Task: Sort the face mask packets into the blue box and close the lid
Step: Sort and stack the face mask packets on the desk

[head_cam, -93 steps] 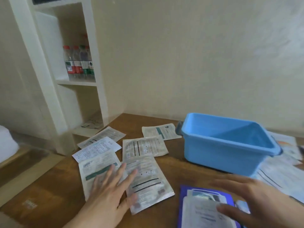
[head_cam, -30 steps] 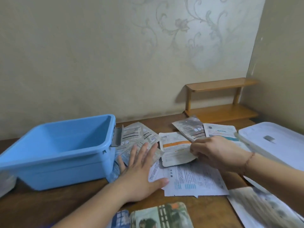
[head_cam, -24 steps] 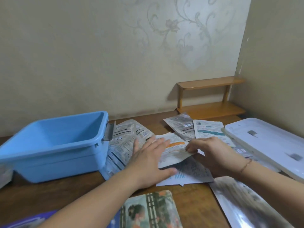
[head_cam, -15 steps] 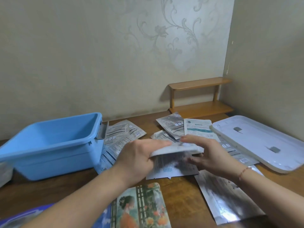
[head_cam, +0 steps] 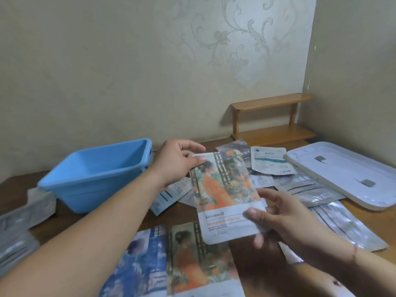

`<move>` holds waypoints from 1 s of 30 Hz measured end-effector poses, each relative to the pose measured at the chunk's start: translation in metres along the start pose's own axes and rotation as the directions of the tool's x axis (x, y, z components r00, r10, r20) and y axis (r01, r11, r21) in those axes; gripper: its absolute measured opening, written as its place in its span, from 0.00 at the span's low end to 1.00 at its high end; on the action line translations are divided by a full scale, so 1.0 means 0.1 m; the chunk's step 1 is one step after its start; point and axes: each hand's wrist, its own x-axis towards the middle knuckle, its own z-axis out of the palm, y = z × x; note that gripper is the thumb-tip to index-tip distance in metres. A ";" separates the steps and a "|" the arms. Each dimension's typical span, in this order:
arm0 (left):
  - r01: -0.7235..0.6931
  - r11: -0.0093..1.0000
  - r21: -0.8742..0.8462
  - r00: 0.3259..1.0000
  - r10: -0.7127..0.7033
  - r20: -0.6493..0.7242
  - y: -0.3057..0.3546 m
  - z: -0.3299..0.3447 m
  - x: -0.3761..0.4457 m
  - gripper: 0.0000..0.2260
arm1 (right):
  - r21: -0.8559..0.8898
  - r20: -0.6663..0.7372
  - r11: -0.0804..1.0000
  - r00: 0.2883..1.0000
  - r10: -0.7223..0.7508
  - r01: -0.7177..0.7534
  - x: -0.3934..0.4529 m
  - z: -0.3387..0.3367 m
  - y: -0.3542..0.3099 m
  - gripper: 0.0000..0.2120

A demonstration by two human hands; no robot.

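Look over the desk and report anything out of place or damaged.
No damage shows. The blue box looks empty, with its white lid lying off to the right. Packets lie scattered and overlapping on the table. Both the left hand and right hand hold an orange illustrated packet.

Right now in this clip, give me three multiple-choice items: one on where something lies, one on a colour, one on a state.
1. Where does the white lid lie?
A. on the box
B. on the table, right of the packets
C. on the wooden shelf

2. What colour is the robe on the illustrated packet being held?
A. orange
B. green
C. black

3. How is the blue box?
A. closed
B. open, packed full
C. open, no packets visible inside

Answers:
1 B: the lid rests flat at the table's right side.
2 A: the figure's robe is orange.
3 C: the lid is off and only bare blue walls show; left hand and right hand hold the packet outside it.
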 end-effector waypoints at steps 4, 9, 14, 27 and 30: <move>0.036 0.978 0.205 0.991 -0.062 0.119 -0.24 -0.03 -0.21 0.04 | 0.018 0.001 0.999 0.999 0.037 -0.037 -0.34 0.24 0.00 0.31; 0.049 0.930 0.364 0.965 -0.138 0.224 -0.61 -0.02 -0.60 0.04 | -0.267 0.132 0.958 0.982 0.139 -0.100 -0.62 0.46 0.12 0.31; 0.036 0.922 0.384 0.967 -0.129 0.219 -0.76 -0.03 -0.79 0.03 | -0.380 0.136 0.915 0.970 0.202 -0.137 -0.67 0.55 0.16 0.36; -0.149 0.882 0.447 0.971 0.044 0.237 -0.83 -0.13 -0.91 0.13 | -0.965 0.170 0.119 0.902 -0.397 0.235 -0.62 0.68 0.22 0.31; -0.300 0.795 0.528 0.924 0.105 0.367 -0.81 -0.07 -0.92 0.18 | -0.956 0.272 0.005 0.895 -0.353 0.292 -0.51 0.79 0.46 0.32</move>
